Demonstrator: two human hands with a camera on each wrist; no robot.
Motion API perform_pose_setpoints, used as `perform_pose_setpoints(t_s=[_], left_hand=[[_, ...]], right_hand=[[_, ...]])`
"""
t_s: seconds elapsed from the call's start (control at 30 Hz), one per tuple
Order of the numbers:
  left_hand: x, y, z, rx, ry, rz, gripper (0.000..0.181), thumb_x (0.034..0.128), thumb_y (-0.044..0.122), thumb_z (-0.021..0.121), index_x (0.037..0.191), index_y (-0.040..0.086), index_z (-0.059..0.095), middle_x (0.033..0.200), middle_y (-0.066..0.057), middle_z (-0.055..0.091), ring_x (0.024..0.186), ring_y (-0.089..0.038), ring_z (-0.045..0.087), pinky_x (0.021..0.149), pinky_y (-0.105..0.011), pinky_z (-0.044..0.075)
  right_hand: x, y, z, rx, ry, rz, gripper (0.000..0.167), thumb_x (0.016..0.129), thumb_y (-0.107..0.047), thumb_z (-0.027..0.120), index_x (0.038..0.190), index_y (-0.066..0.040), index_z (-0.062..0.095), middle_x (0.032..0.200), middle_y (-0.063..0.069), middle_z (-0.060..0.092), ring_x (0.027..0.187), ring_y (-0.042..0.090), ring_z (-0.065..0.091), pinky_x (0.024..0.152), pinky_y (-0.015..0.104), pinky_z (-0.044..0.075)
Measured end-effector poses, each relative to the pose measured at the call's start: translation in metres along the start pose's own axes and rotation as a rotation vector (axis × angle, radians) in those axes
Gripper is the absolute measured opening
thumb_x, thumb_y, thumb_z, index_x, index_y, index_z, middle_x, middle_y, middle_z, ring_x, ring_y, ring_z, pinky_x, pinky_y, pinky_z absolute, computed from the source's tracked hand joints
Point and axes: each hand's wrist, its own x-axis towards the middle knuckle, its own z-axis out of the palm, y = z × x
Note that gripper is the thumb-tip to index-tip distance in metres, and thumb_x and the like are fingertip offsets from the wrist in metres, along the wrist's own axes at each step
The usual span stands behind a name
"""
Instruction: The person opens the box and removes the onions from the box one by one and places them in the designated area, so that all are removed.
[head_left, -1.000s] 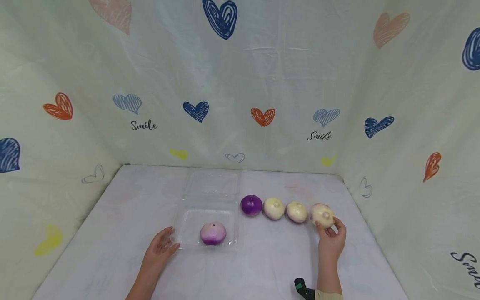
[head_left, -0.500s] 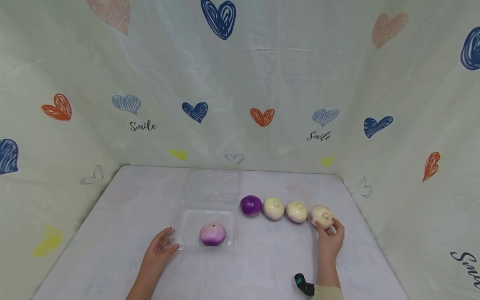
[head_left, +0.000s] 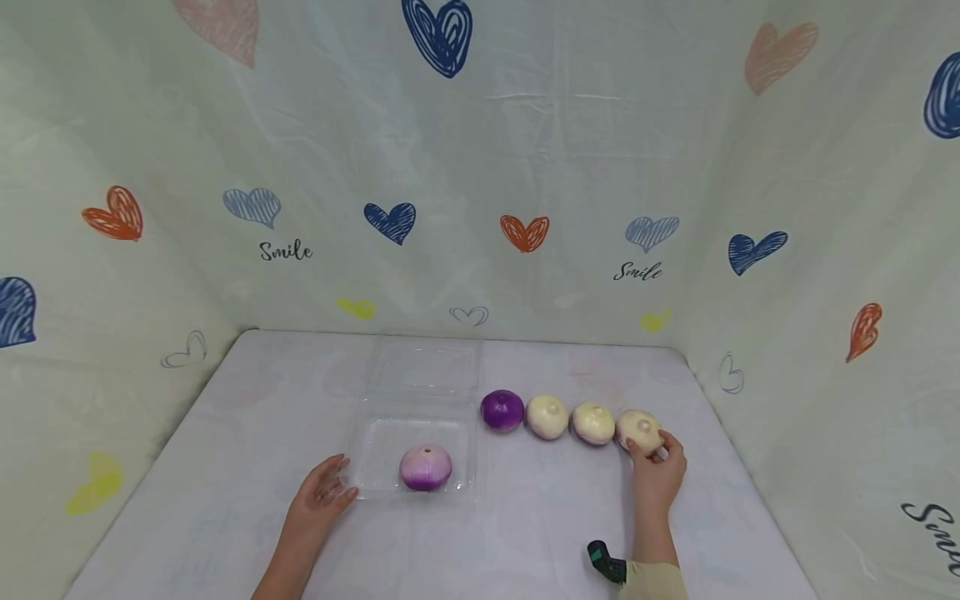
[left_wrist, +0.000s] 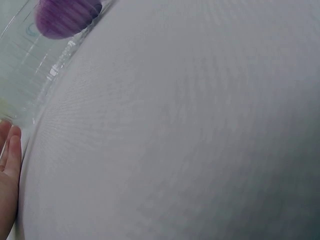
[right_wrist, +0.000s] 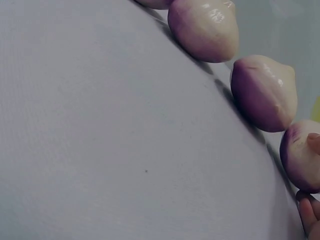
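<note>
My right hand (head_left: 660,475) holds the rightmost onion (head_left: 639,432), pale with a purple side, thumb on its near side and fingers at its right. In the right wrist view, fingertips show against this onion (right_wrist: 300,157). To its left, in a row, come two pale onions, one in the middle (head_left: 593,424) and one farther left (head_left: 547,417), then a deep purple onion (head_left: 502,411). A clear plastic clamshell box (head_left: 375,490) lies with its lid back and a pink-purple onion (head_left: 426,467) inside. My left hand (head_left: 321,493) touches the box's left edge, fingers loosely extended.
The box's lid (head_left: 426,367) lies flat toward the back of the white-covered table (head_left: 247,467). A black device (head_left: 606,562) sits by the right wrist. Curtains with printed hearts (head_left: 525,235) stand behind and at both sides.
The rightmost onion has shifted slightly left, toward the neighbouring onion, with my right hand on it. My left hand and the box have stayed in place.
</note>
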Motion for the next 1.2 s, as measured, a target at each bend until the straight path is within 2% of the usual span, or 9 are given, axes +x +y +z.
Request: perform_pose_setpoints(t_s=[0.3,0.5,0.63,0.77,1.03,1.2], left_hand=[[0.0006,-0.0016,0.0005,-0.014,0.004,0.019,0.068,0.0866,0.016,0.075,0.144,0.011,0.039,0.147,-0.014,0.042,0.125,-0.022,0.043,0.086,-0.003,0.039],[0.001,-0.0011,-0.0001,-0.017,-0.001,0.02,0.069,0.0868,0.016,0.075,0.145,0.01,0.039,0.148,-0.016,0.042,0.128,-0.027,0.042,0.086,-0.001,0.037],[0.0007,-0.0002,-0.0001,-0.01,0.001,0.005,0.069,0.0866,0.017,0.075,0.145,0.012,0.039,0.148,-0.013,0.042,0.126,-0.021,0.043,0.086,-0.001,0.037],[0.0002,-0.0001,0.0,-0.015,0.006,0.012,0.069,0.0862,0.016,0.076,0.144,0.011,0.04,0.147,-0.015,0.042,0.127,-0.025,0.042,0.085,-0.001,0.037],[0.0009,-0.0002,0.0002,-0.026,0.004,0.005,0.069,0.0866,0.015,0.075,0.145,0.009,0.038,0.148,-0.016,0.041,0.131,-0.03,0.04,0.083,-0.001,0.037],[-0.0004,0.0007,0.0005,-0.008,0.017,0.002,0.069,0.0862,0.016,0.075,0.144,0.009,0.039,0.148,-0.017,0.041,0.129,-0.029,0.041,0.082,0.0,0.037]], right_hand=[[0.001,0.0,0.0017,-0.039,-0.022,0.002,0.056,0.086,-0.006,0.073,0.133,0.005,0.045,0.129,0.022,0.039,0.086,0.018,0.047,0.063,0.005,0.037],[0.0025,0.0011,0.0026,-0.044,-0.041,-0.014,0.056,0.086,-0.004,0.072,0.134,0.006,0.044,0.129,0.026,0.038,0.092,0.028,0.05,0.063,0.002,0.035],[0.0035,0.0021,0.0026,-0.038,-0.059,-0.019,0.056,0.087,-0.003,0.07,0.135,0.007,0.043,0.13,0.028,0.037,0.098,0.033,0.051,0.064,0.0,0.035],[0.004,0.0029,0.0031,-0.045,-0.067,-0.013,0.057,0.088,-0.004,0.069,0.137,0.006,0.042,0.13,0.028,0.038,0.104,0.036,0.051,0.067,0.001,0.035],[0.0043,0.0013,0.0029,-0.065,-0.075,0.008,0.059,0.089,-0.006,0.069,0.139,0.005,0.04,0.131,0.028,0.04,0.109,0.038,0.051,0.072,0.013,0.04],[0.0033,-0.0015,0.0026,-0.068,-0.078,0.016,0.059,0.09,-0.006,0.068,0.14,0.005,0.04,0.133,0.028,0.04,0.112,0.04,0.048,0.084,0.035,0.045]])
